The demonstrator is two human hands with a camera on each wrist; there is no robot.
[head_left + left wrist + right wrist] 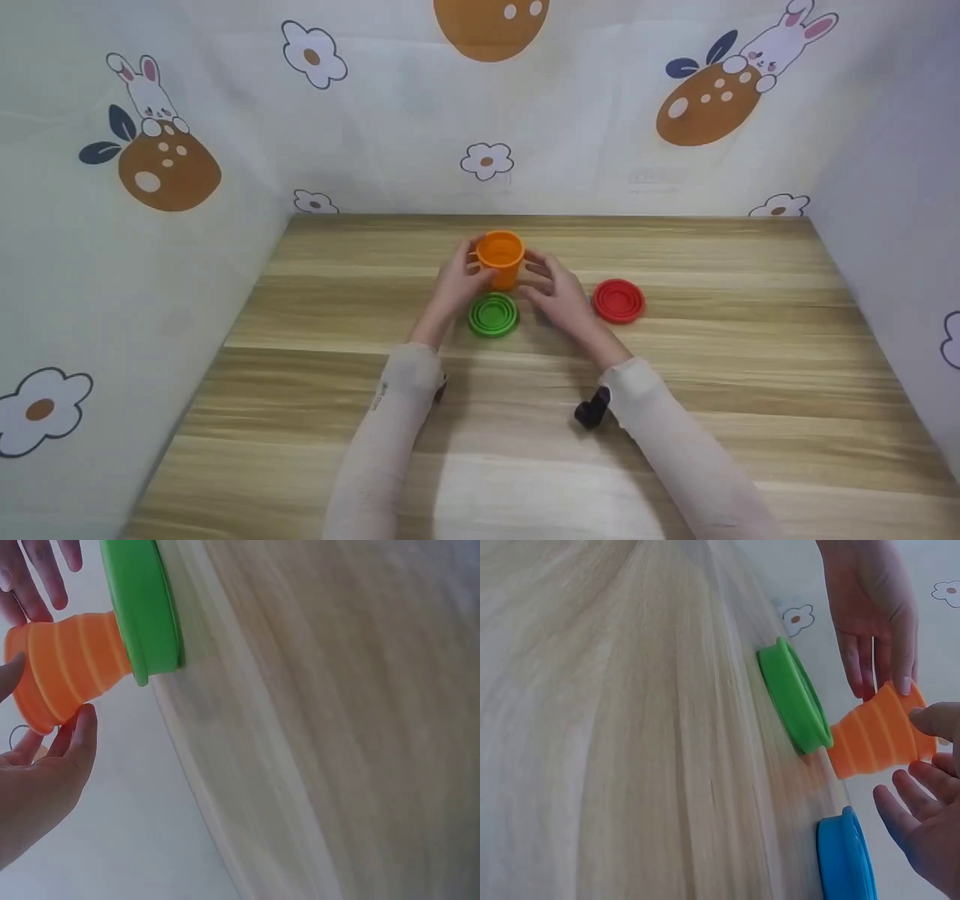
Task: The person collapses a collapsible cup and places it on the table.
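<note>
An orange collapsible cup (pixel 502 259), drawn out to its full ribbed height, stands upright toward the far side of the table. My left hand (pixel 459 279) holds it from the left, thumb on the near side and fingers round the far side. On the cup's other side, my right hand (pixel 559 294) has its fingers loosely spread close to the rim; whether they touch it I cannot tell. A flattened green collapsible cup (pixel 493 315) lies just in front of the orange one. In the right wrist view a flattened blue cup (pixel 846 859) sits below my right hand, which mostly hides it from the head view.
A flattened red collapsible cup (pixel 619 301) lies to the right of my right hand. The wood-grain table (pixel 315 390) meets a patterned back wall (pixel 405 135) behind the cups, with side walls at left and right.
</note>
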